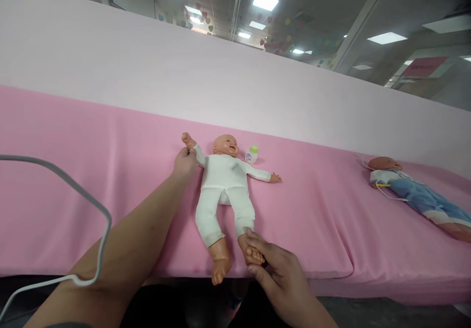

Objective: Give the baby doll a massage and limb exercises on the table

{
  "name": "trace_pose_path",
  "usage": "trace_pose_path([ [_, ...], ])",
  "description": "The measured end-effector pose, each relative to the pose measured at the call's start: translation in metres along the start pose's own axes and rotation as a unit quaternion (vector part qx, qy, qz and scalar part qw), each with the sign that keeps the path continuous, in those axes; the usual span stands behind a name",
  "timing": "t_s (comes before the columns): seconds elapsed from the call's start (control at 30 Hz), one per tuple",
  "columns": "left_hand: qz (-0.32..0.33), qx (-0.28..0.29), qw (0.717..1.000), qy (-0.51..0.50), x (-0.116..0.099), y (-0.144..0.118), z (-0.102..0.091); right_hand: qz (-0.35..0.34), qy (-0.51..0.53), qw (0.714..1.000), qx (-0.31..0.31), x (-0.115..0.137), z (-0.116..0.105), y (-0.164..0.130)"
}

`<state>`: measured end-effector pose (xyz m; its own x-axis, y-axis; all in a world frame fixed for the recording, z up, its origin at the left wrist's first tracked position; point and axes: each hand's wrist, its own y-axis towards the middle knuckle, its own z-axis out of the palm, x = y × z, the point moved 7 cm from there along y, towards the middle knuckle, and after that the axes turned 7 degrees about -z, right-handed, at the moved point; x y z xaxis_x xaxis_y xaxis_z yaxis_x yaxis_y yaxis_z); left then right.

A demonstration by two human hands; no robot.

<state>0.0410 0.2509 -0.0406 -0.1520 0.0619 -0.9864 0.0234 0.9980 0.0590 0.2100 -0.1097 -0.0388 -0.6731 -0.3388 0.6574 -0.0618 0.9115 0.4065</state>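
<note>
Holding doll by arm and foot, bottle nearby, label unreadable

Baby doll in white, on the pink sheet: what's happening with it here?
A person is handling the baby doll in white, which lies on its back on the pink sheet. The left hand grips one of its arms near the wrist; the right hand has its fingers around the foot on the opposite side. A green-capped bottle sits by its head, and a second doll lies off to the right.
</note>
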Motion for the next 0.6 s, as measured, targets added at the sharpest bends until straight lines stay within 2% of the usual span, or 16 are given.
trace_pose_path([
  [0.07,0.054,0.002,0.995,0.081,-0.017,-0.017,0.004,-0.007,0.001,1.0,-0.016,0.003,-0.007,0.005],
  [0.13,0.136,0.03,0.975,0.172,-0.036,-0.034,0.016,-0.017,0.002,0.999,-0.036,0.006,-0.014,0.013],
  [0.2,0.219,0.064,0.94,0.255,-0.05,-0.049,0.031,-0.024,0.004,0.998,-0.057,0.007,-0.019,0.022],
  [0.3,0.295,0.098,0.883,0.352,-0.054,-0.063,0.049,-0.014,0.004,0.997,-0.08,0.003,-0.021,0.038],
  [0.43,0.332,0.117,0.834,0.424,-0.049,-0.068,0.061,0.011,0.007,0.994,-0.109,-0.008,-0.019,0.061],
  [0.5,0.337,0.121,0.827,0.434,-0.047,-0.069,0.061,0.017,0.014,0.993,-0.115,-0.013,-0.015,0.071],
  [0.6,0.333,0.127,0.832,0.426,-0.046,-0.067,0.06,0.013,0.029,0.992,-0.119,-0.018,-0.008,0.082],
])
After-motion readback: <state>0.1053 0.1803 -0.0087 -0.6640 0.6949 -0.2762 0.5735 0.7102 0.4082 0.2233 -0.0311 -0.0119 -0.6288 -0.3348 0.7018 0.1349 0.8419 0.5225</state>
